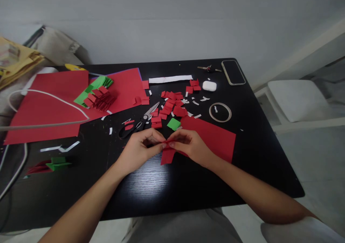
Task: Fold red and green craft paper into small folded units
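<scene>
- The small red paper piece point(168, 154) sits between the fingertips of both hands, just above the black table point(161, 192). Its upper edge is pinched into a thin ridge and its lower flap hangs free below the fingers.
- The left hand point(137, 150) grips the ridge from its side, thumb and forefinger closed on the paper and the other fingers curled in.
- The right hand point(191, 146) grips the same ridge from the other side, fingertips nearly touching the left ones.
- Judging by the pose, the step in hand is pressing a fold into the piece. A clean crease would call for both pinches to hold firm while the fingertips slide along the edge.
- Under the right-hand fingers lies a red sheet point(215, 137), flat on the table.
- Just beyond the fingertips lie a green square point(174, 124) and black-handled scissors point(137, 123). A scatter of red cut pieces point(171, 106) lies further out.
- Well beyond, on the right-hand side, are a tape ring point(220, 112), a white earbud case point(209, 86) and a phone point(233, 72).
- Far out on the left-hand side, large red sheets point(48, 106) carry a stack of folded red and green pieces point(97, 96).
</scene>
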The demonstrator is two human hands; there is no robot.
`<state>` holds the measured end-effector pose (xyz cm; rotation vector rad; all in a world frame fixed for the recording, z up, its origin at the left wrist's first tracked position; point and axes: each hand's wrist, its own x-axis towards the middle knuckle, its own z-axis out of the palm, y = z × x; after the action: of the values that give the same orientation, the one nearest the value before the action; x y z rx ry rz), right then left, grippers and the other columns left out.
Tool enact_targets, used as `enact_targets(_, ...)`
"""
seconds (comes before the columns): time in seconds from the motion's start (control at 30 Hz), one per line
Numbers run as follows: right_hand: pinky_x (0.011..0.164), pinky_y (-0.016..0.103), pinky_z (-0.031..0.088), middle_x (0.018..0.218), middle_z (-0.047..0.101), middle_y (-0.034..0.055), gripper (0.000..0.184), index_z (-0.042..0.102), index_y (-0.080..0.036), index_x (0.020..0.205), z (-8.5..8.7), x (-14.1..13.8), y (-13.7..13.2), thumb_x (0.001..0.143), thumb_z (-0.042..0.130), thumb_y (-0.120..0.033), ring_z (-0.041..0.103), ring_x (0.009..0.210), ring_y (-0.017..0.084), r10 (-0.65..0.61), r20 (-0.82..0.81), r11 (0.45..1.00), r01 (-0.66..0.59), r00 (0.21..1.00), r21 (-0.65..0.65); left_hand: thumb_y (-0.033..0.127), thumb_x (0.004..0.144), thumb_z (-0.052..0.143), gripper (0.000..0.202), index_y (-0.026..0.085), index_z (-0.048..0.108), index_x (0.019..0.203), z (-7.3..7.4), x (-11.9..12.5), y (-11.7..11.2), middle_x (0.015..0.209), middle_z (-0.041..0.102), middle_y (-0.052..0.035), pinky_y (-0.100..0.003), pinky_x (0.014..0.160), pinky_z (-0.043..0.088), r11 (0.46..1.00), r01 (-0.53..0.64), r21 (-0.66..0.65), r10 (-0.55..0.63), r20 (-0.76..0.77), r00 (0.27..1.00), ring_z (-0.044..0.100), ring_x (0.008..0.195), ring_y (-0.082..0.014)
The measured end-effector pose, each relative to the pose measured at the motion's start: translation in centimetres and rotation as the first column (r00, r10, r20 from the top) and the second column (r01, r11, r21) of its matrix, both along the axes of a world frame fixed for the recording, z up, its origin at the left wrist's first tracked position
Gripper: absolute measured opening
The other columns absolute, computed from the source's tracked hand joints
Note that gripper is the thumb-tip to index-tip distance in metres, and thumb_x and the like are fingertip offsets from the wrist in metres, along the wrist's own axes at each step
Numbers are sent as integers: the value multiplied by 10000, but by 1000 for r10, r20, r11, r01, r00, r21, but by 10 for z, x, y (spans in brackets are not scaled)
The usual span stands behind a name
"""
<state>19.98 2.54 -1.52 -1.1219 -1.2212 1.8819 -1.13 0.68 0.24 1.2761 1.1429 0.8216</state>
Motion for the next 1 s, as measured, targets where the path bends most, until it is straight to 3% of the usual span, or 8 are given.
enact_targets(0.27,891,358,599,968,781,22,330,704,-220,965,-4,-2,-2,705,901,-273,757,892,194,-57,-88,998,58,995,15,312,801,844,234,167,662,793,-1,2,1,717,673,18,-220,620,464,998,-11,-69,10,-11,1000,606,652,-107)
enact_targets(0.6,861,359,590,887,770,21,295,733,-195,907,-5,-3,-2,708,911,-320,744,857,197,-43,-39,999,44,998,18,288,770,861,264,178,622,786,3,6,2,683,669,42,-208,607,459,995,9,-103,-5,37,999,593,614,-98)
enact_targets(1.0,867,349,589,926,790,39,256,742,-179,929,-3,0,1,741,872,-294,757,865,192,24,-4,999,-24,1000,-22,196,792,788,147,164,665,865,0,5,1,773,708,10,-230,677,491,990,32,-138,-22,74,997,636,689,-115)
